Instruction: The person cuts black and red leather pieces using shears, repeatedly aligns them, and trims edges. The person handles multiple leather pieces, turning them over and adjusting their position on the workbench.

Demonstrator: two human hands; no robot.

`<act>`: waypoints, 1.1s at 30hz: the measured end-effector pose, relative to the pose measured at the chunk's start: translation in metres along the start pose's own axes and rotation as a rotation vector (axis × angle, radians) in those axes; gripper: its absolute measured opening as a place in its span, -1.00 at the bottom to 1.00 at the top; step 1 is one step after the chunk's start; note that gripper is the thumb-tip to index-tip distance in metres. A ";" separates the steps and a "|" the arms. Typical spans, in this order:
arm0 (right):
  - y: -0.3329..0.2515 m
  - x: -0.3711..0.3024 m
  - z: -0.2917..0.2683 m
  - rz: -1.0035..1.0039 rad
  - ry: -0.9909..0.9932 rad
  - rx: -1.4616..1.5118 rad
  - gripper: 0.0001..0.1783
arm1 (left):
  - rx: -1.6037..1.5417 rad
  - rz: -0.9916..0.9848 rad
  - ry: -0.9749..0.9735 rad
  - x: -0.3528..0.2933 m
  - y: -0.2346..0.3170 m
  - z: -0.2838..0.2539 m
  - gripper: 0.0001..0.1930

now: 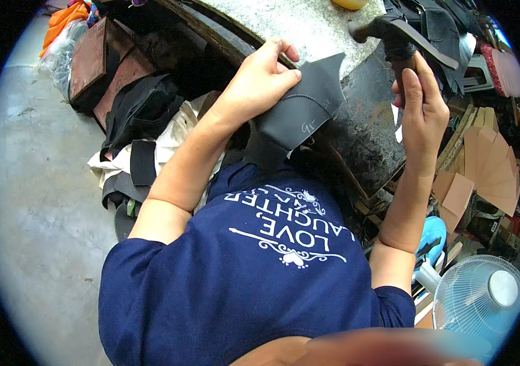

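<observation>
My left hand (258, 82) pinches the upper edge of a black leather shoe upper (299, 116) between thumb and fingers. The piece has a curved stitched seam and a chalk-like pale mark, and it hangs partly over the front edge of the workbench. Raised to the right of it, my right hand (421, 113) is wrapped round the handle of a hammer (421, 39). The hammer's dark, curved metal head points up and away from the leather, apart from it. Part of the handle is hidden by my fingers.
The workbench has a pale speckled slab (308, 24) and a dark worn surface (369, 122). A yellow container (350, 3) stands at its far side. Black material and a brown box (98, 61) lie at left; cardboard pieces (488, 165) and a fan (479, 299) are at right.
</observation>
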State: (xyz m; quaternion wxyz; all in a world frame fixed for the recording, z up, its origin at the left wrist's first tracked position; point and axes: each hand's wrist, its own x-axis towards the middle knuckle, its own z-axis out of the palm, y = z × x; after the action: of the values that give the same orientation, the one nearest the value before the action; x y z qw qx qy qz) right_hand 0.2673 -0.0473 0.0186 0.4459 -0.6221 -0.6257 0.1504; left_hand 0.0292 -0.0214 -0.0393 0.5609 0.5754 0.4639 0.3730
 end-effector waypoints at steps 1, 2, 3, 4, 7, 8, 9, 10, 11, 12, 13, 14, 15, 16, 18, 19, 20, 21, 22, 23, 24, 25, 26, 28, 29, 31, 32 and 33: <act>0.001 -0.002 0.004 -0.070 -0.019 0.039 -0.62 | 0.010 -0.004 0.009 0.001 -0.001 0.002 -0.75; 0.001 -0.002 0.008 -0.136 -0.115 -0.307 -0.61 | -0.010 0.009 0.002 0.003 -0.001 0.004 -0.75; 0.001 -0.004 0.008 -0.150 -0.167 -0.369 -0.61 | -0.029 0.027 -0.004 0.005 -0.002 0.006 -0.76; 0.001 -0.004 0.013 -0.076 -0.295 -0.454 -0.61 | -0.051 0.018 -0.012 0.007 -0.002 0.008 -0.76; -0.004 -0.002 0.005 -0.109 -0.245 -0.358 -0.61 | 0.024 0.055 -0.003 0.008 -0.004 0.011 -0.76; -0.006 0.000 0.002 -0.120 -0.213 -0.340 -0.61 | 0.057 0.073 0.009 0.011 -0.004 0.011 -0.75; -0.008 -0.001 0.003 -0.139 -0.068 -0.213 -0.61 | 0.071 0.076 0.018 0.012 -0.005 0.011 -0.75; -0.010 -0.002 -0.001 -0.042 -0.058 -0.021 -0.62 | 0.076 0.072 0.021 0.012 -0.006 0.012 -0.75; -0.011 -0.003 0.005 -0.019 -0.089 0.006 -0.63 | 0.072 0.087 0.021 0.013 -0.006 0.012 -0.74; -0.012 -0.007 0.007 0.025 -0.052 0.001 -0.65 | 0.074 0.067 0.018 0.014 -0.006 0.012 -0.75; -0.012 -0.005 0.010 -0.228 -0.191 -0.416 -0.65 | 0.064 0.065 0.013 0.015 -0.006 0.013 -0.75; -0.012 -0.009 0.016 -0.011 -0.362 -0.395 -0.65 | 0.058 0.047 0.008 0.016 -0.006 0.014 -0.76; -0.011 -0.008 0.012 -0.136 -0.279 -0.419 -0.65 | 0.043 0.071 0.003 0.016 -0.006 0.014 -0.76; -0.010 -0.009 0.014 -0.149 -0.265 -0.496 -0.65 | 0.030 0.080 0.006 0.017 -0.006 0.014 -0.77; -0.009 -0.007 0.002 -0.254 -0.219 -0.486 -0.65 | 0.034 0.056 0.004 0.012 -0.004 0.011 -0.77; -0.009 -0.010 0.001 -0.282 -0.108 -0.464 -0.65 | 0.051 0.053 0.016 0.009 -0.003 0.009 -0.78; -0.007 -0.009 -0.003 -0.199 -0.106 -0.318 -0.66 | 0.054 0.061 0.029 0.006 -0.002 0.008 -0.78; -0.006 -0.011 0.000 -0.119 -0.114 -0.197 -0.66 | 0.019 0.049 0.022 0.003 -0.001 0.005 -0.79; -0.004 -0.012 0.000 -0.087 -0.095 -0.069 -0.66 | 0.048 0.020 0.020 0.001 0.001 0.004 -0.79; -0.001 -0.011 0.004 -0.076 -0.143 -0.226 -0.66 | 0.063 0.028 0.021 -0.002 0.003 0.003 -0.79; 0.003 -0.010 0.012 -0.040 -0.238 -0.411 -0.65 | 0.079 0.041 0.021 -0.003 0.006 0.002 -0.79; 0.008 -0.007 0.012 0.045 -0.235 -0.363 -0.65 | 0.103 0.070 0.035 -0.005 0.008 0.002 -0.79; 0.014 -0.002 0.010 -0.015 -0.171 -0.417 -0.65 | 0.069 0.067 0.021 -0.005 0.011 0.002 -0.79; 0.026 0.003 -0.002 -0.041 -0.112 -0.552 -0.66 | 0.010 0.006 -0.019 -0.009 0.017 -0.001 -0.79; 0.032 0.005 -0.006 -0.072 -0.053 -0.550 -0.65 | 0.025 -0.030 -0.030 -0.011 0.020 -0.003 -0.79; 0.044 0.004 -0.018 -0.123 -0.023 -0.550 -0.65 | -0.082 0.001 -0.061 -0.013 0.026 -0.008 -0.80; 0.048 -0.001 -0.023 -0.175 0.001 -0.547 -0.64 | -0.169 -0.009 -0.090 -0.012 0.030 -0.010 -0.79; 0.052 -0.004 -0.024 -0.149 -0.011 -0.511 -0.63 | -0.127 0.042 -0.119 -0.009 0.034 -0.011 -0.78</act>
State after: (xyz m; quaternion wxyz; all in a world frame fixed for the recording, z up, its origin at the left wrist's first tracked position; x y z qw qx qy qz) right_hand 0.3180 -0.0507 -0.0081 0.2806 -0.6660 -0.6899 -0.0424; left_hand 0.0202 -0.0242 -0.0036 0.6148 0.5697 0.3929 0.3783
